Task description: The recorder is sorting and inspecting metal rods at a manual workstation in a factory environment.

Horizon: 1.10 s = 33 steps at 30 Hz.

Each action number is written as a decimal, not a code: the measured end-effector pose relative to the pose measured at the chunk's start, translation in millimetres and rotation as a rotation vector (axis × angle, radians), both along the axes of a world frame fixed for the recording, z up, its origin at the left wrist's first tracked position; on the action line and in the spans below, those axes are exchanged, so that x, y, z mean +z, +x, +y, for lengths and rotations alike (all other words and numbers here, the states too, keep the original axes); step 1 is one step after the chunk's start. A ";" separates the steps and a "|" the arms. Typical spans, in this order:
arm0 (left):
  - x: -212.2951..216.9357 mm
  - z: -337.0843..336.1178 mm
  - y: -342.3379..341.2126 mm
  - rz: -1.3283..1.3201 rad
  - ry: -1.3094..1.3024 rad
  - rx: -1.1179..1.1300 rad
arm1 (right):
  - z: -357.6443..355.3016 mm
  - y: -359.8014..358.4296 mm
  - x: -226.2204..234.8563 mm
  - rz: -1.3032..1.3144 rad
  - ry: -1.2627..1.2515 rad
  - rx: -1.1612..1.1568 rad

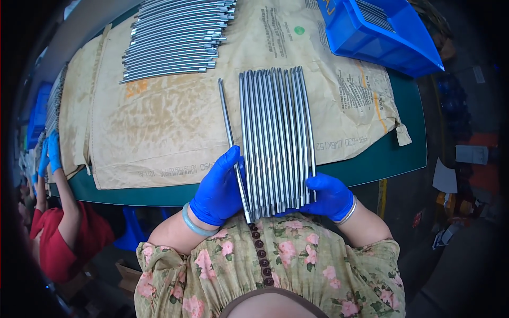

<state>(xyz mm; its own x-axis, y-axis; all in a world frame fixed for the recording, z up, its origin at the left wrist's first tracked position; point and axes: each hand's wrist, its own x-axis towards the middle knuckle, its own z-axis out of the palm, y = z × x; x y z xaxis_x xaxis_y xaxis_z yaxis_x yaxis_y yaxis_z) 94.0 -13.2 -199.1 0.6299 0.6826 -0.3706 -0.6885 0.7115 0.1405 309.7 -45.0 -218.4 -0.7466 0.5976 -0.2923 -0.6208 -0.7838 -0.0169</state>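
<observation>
I am fanning a flat row of steel rods at the surface's near edge: left hand pinching one stray rod, right hand curled under the row's ends. Keeping ends flush prevents slipping.

I am holding a flat fan of thin grey metal rods side by side, their near ends lying across my palms and their far ends reaching out over the brown paper. One single rod is slanting apart on the left (its near end touching the fan).
</observation>
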 end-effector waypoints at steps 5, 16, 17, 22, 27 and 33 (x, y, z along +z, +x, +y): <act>13.8 4.9 8.7 -0.074 0.047 -0.034 | -4.2 17.5 -10.1 -0.456 0.147 0.065; 35.2 13.4 25.3 0.067 0.211 -0.131 | 4.3 34.8 9.3 0.173 -0.015 -0.175; 34.4 13.9 23.0 0.068 0.199 -0.142 | 4.4 33.0 11.7 0.154 -0.006 -0.189; 41.7 12.7 24.1 0.143 0.154 -0.132 | 1.5 35.4 16.4 0.142 0.099 -0.166; 30.1 17.7 32.3 0.072 -0.041 -0.081 | 8.2 17.8 44.9 -0.236 0.265 0.139; 14.6 10.1 19.8 0.235 -0.030 -0.144 | 7.2 0.9 48.5 -0.430 0.390 0.271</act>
<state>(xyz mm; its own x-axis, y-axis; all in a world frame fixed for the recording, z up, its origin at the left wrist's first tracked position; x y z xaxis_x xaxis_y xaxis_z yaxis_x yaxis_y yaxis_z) 113.8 -3.1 -184.4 0.6141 0.5785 -0.5369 -0.5310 0.8061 0.2612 310.6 -37.7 -170.0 -0.7504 0.5273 -0.3986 -0.2762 -0.7979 -0.5357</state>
